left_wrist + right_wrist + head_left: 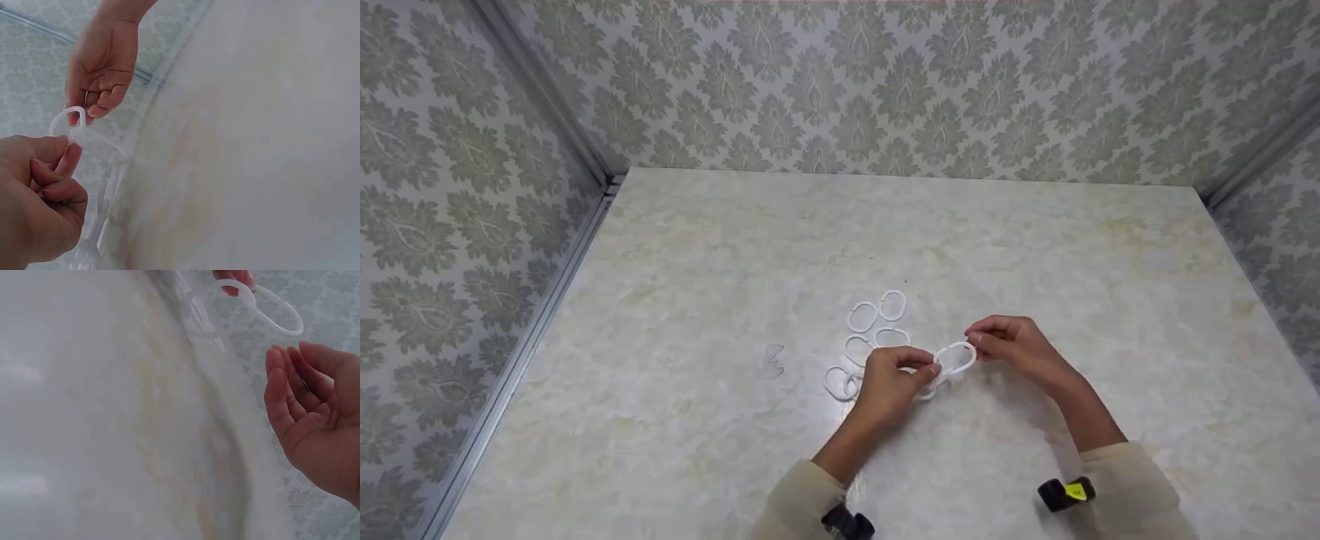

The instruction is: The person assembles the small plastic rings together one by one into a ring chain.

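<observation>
Between its thumb and index finger, my left hand (889,386) pinches a white oval plastic ring (975,358), held up off the table. Another white ring is hooked through it, and a chain of linked rings (104,205) hangs below in the left wrist view. My right hand (1024,349) is at the ring's right end, thumb and fingertips close together. A gap shows between these fingertips and the ring (302,323) in the right wrist view; the fingers are loosely bent and hold nothing. Part of the chain is hidden behind my left hand in the head view.
Several white rings (893,292) lie on the pale marbled table (697,247), beyond and left of my left hand. Farther left lies a clear, jagged-edged scrap (774,361). Patterned walls (859,90) enclose the table at the back and sides.
</observation>
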`<state>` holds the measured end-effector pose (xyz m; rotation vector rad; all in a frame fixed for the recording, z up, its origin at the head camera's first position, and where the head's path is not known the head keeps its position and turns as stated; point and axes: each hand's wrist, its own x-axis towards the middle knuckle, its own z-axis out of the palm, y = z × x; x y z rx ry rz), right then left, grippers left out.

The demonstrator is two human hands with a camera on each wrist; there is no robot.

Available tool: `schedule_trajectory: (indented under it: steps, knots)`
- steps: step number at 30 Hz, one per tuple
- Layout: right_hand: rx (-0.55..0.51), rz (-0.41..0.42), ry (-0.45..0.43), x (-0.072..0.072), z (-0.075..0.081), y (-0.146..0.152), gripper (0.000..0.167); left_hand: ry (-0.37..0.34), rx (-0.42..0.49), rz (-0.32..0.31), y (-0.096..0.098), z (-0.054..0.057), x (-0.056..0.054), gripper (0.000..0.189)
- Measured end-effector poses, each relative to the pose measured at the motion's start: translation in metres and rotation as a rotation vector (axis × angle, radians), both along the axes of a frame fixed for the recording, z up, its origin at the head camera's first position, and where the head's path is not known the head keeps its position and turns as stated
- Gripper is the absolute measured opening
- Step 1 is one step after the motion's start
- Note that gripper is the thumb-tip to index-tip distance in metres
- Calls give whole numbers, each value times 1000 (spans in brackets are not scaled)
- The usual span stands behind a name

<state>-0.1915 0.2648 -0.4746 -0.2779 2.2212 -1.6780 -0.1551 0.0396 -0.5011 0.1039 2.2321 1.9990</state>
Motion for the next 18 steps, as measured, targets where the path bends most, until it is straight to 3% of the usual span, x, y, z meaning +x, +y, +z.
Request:
schedule_trajectory:
  steps: [7, 13, 18]
  knots:
    - [374, 178, 213, -38, 13, -18, 21, 5, 8, -46, 1, 2, 2, 8]
    - [575, 359, 375, -64, 38, -50, 17, 21, 24, -77, 2, 1, 2, 9]
    - [705, 534, 462, -74, 47, -85, 23, 67, 29, -102, 2, 1, 5, 10]
